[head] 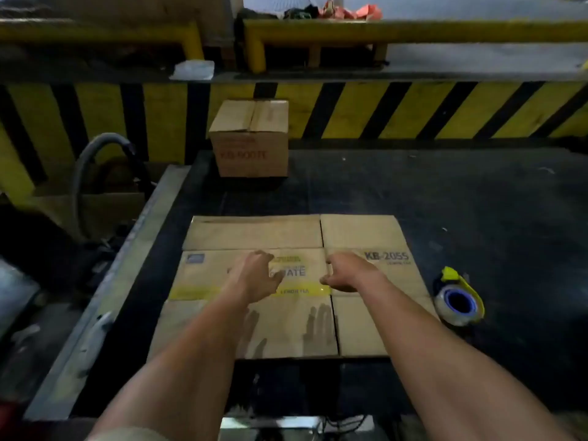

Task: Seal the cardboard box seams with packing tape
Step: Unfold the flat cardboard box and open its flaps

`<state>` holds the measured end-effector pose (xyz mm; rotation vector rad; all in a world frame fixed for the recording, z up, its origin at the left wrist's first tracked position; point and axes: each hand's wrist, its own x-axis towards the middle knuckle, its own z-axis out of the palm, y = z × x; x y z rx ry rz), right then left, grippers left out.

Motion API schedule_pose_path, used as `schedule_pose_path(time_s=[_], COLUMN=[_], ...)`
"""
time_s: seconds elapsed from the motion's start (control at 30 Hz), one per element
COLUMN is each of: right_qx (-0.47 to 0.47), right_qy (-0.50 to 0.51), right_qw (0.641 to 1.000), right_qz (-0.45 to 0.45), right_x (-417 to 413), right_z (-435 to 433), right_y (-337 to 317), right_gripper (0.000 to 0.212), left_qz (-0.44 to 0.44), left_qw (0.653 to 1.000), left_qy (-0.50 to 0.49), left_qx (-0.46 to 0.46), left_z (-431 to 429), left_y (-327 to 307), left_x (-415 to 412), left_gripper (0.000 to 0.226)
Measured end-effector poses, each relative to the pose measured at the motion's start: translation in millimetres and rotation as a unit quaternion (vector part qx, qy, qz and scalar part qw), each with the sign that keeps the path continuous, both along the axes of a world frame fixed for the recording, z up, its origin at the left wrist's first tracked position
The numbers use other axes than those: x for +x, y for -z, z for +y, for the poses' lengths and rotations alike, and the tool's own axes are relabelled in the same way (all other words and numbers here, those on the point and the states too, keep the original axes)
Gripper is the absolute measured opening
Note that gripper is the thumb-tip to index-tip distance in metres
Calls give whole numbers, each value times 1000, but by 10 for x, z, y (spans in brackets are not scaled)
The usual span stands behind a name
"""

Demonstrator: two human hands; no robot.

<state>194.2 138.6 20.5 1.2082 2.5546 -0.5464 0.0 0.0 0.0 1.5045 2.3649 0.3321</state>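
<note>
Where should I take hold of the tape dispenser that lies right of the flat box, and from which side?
Probably by its yellow frame, from above, with the right hand, which is nearer. The tape dispenser lies on its side, blue core facing up, so the frame's edge is exposed on the right. Avoid the far yellow-green end, which is likely the cutter.

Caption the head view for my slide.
Left hand and right hand reach over a flattened cardboard box; the tape dispenser lies at its right.
</note>
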Motion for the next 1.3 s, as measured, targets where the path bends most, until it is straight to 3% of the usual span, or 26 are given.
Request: schedule_pose_path(time_s=[0.3, 0.47, 0.53, 0.77, 0.9, 1.07, 1.3], right_qx=[-92, -94, -59, 29, 55, 86, 150], right_qy=[-36, -67, -94, -155, -212, -267, -262], right_qw=[994, 992, 992, 986, 972, 958, 953], right_qz=[-46, -53, -65, -53, -84, -58, 40], right_x=[512, 731, 776, 777, 767, 779, 655], right_z=[-481, -693, -715, -663, -635, -516, -224], right_y=[886, 1179, 1271, 1287, 1300, 1081, 503], right_gripper=[56, 101, 106, 83, 73, 49, 54], left_qz=[-32, -45, -37, 49, 65, 105, 166], left_qw=[994, 988, 988, 986, 985, 984, 980], left_qy=[16, 42, 45, 58, 68, 98, 99], left_qx=[-104, -141, -146, -148, -145, -109, 44], left_z=[-591, -872, -928, -933, -924, -993, -822], left_y=[619, 855, 929, 1112, 1157, 1095, 531], left_x=[427, 595, 635, 624, 578, 471, 256], left_gripper=[71, 67, 74, 84, 76, 75, 51])
